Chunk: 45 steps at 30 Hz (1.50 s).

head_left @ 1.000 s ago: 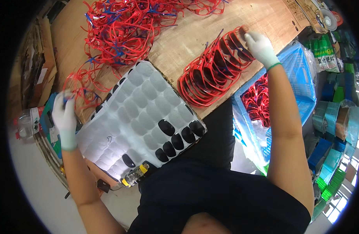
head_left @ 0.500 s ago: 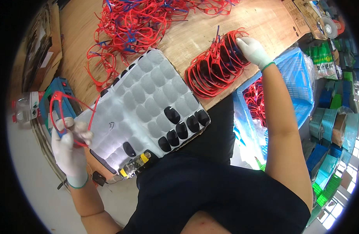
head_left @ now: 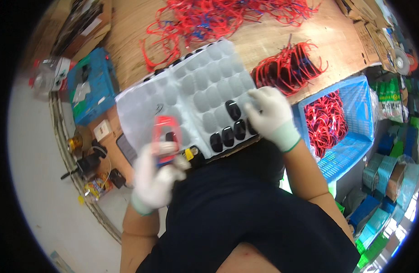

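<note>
My left hand (head_left: 158, 179), in a white glove, holds a red eyeglass frame (head_left: 166, 122) over the near left part of a white moulded tray (head_left: 143, 107). Motion smears the frame and the fingers. Gloved too, my right hand (head_left: 272, 116) is above the tray's right edge, thumb and forefinger apart, with nothing visible in it. Beside it several dark lenses lie in the tray's oval pockets, among them a single lens (head_left: 233, 110) set apart from the near row. Past my right hand stands a row of red glasses with dark lenses (head_left: 289, 68).
A tangled pile of red and blue frames (head_left: 209, 18) covers the far wooden table (head_left: 127, 36). At right, a blue crate (head_left: 350, 157) contains red frames. To the left are a blue box (head_left: 93, 82), a plastic bottle (head_left: 48, 77) and a yellow-and-black tool (head_left: 191, 154).
My left hand has brought the red frame rightward over the tray. My right hand has left the row of glasses and come nearer, to the tray's edge. The whole view has shifted.
</note>
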Each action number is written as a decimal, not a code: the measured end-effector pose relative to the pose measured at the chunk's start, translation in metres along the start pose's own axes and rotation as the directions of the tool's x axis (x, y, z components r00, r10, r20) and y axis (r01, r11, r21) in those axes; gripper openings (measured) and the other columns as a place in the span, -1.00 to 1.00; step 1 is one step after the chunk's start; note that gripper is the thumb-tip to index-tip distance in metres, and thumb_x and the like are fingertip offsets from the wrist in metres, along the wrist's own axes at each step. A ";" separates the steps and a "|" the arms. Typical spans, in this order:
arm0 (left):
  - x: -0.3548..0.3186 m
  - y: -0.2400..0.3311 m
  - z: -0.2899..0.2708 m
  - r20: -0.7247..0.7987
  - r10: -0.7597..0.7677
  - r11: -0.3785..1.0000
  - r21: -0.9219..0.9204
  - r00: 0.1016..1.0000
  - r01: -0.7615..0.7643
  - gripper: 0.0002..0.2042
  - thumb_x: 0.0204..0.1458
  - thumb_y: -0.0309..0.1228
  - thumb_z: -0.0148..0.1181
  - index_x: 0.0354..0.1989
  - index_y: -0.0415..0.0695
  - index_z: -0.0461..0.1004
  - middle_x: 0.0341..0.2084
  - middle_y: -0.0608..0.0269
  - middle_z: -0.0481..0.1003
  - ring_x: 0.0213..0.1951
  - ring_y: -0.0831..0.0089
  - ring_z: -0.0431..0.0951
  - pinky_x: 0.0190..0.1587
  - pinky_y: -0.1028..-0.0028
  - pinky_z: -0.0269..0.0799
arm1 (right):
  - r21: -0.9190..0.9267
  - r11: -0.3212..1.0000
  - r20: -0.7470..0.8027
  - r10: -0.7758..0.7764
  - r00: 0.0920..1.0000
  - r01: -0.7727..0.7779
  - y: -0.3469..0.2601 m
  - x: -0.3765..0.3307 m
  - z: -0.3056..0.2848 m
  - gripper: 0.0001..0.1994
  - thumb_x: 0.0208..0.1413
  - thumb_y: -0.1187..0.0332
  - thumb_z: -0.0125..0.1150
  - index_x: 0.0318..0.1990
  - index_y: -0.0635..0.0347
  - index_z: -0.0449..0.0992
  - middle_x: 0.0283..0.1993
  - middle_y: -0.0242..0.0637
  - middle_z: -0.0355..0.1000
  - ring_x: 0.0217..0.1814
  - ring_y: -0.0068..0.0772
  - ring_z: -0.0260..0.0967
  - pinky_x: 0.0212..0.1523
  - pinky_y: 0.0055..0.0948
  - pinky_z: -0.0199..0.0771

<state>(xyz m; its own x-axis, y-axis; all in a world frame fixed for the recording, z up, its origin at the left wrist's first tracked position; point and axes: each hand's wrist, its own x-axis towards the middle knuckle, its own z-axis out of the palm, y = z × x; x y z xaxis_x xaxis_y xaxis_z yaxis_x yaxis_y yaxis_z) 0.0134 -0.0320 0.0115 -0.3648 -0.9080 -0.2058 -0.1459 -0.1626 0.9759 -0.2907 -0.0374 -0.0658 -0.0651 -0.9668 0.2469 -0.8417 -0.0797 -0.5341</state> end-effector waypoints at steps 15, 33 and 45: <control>-0.041 -0.009 0.005 0.261 0.285 0.882 0.306 0.922 -0.359 -0.89 0.20 -0.59 0.05 -0.14 -0.31 0.43 -0.42 0.11 0.60 -0.40 0.29 0.68 -0.31 0.43 0.59 | -0.012 0.987 0.331 -0.146 0.932 0.159 -0.040 -0.018 0.011 -0.82 0.06 0.49 0.23 -0.17 0.23 0.44 -0.26 -0.04 0.49 -0.24 0.06 0.49 -0.24 -0.14 0.49; -0.053 -0.013 -0.002 0.302 0.295 0.917 0.176 0.907 -0.357 -0.84 0.27 -0.48 0.02 -0.08 -0.29 0.43 -0.46 0.19 0.60 -0.48 0.37 0.63 -0.37 0.43 0.56 | 0.904 0.153 0.388 0.098 0.916 -0.400 -0.145 -0.067 -0.002 -0.66 0.21 0.37 0.19 0.05 0.35 0.33 -0.10 -0.11 0.46 -0.23 -0.40 0.48 -0.17 -0.42 0.54; -0.055 -0.008 0.005 0.199 0.507 0.791 0.280 0.839 -0.544 -0.89 0.17 -0.56 0.07 -0.21 -0.26 0.51 -0.59 0.28 0.52 -0.58 0.35 0.58 -0.51 0.41 0.49 | 0.709 -0.120 0.685 -0.116 0.719 -0.695 -0.126 -0.067 0.001 -0.72 0.24 0.26 0.16 -0.20 0.39 0.55 -0.39 -0.24 0.49 -0.41 -0.49 0.37 -0.33 -0.45 0.39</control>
<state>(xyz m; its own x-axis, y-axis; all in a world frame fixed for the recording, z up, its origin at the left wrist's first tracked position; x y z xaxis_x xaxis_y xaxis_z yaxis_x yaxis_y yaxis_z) 0.0301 0.0215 0.0144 -0.5626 -0.7675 0.3073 -0.1746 0.4737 0.8632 -0.1796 0.0375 -0.0158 0.4181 -0.8521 -0.3147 0.5261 0.5096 -0.6808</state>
